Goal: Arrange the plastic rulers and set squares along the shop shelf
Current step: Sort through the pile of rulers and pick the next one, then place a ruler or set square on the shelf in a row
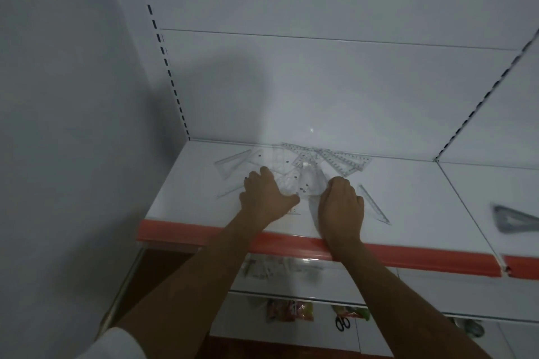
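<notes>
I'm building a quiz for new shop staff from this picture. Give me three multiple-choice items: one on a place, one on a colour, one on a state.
1. Where does the heap of clear rulers lie?
A. on the floor
B. on the white shelf, near its back
C. in a drawer

2. What colour is the strip along the shelf's front edge?
A. red-orange
B. green
C. black

3. What are the two hands doing?
A. hanging at the sides
B. holding scissors
C. resting on the heap

Answers: 1 B, the heap spreads across the shelf top by the back panel. 2 A, the strip shows red-orange. 3 C, the left hand and right hand both lie on the clear plastic.
</notes>
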The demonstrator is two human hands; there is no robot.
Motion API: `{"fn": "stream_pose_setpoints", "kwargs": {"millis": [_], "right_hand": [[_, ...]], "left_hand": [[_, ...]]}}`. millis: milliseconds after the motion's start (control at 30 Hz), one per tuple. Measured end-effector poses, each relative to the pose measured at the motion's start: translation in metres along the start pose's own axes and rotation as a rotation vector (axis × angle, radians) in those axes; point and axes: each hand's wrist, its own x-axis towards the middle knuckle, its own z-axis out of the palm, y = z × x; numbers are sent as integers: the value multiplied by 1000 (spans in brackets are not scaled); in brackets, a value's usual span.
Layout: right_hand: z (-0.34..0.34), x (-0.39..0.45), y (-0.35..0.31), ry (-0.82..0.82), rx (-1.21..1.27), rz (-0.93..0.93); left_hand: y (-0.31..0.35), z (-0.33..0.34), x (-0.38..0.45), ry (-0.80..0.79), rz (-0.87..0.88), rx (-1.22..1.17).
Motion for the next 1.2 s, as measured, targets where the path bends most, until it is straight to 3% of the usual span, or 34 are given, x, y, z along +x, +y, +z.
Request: {"fn": "stream_pose_setpoints", "kwargs": {"millis": [133,333,433,633,833,967,1200], "right_hand": [[-5,1,-5,-16,-10,87],[-8,3,-6,-67,-123,160],[-7,3,-6,-4,-111,130],[-10,6,0,73,146,342],[-15,7,2,104,304,395],[-17,7,7,126,506,466],[-19,8,7,126,575,454]], "left_hand": [[17,19,-1,38,250,109],[13,42,3,129,314,149],[8,49,2,187,363,139],[9,52,-1,371,354,104],[10,49,0,345,240,-3],[10,45,-4,374,261,-67],[10,43,-6,466,389,-205]]}}
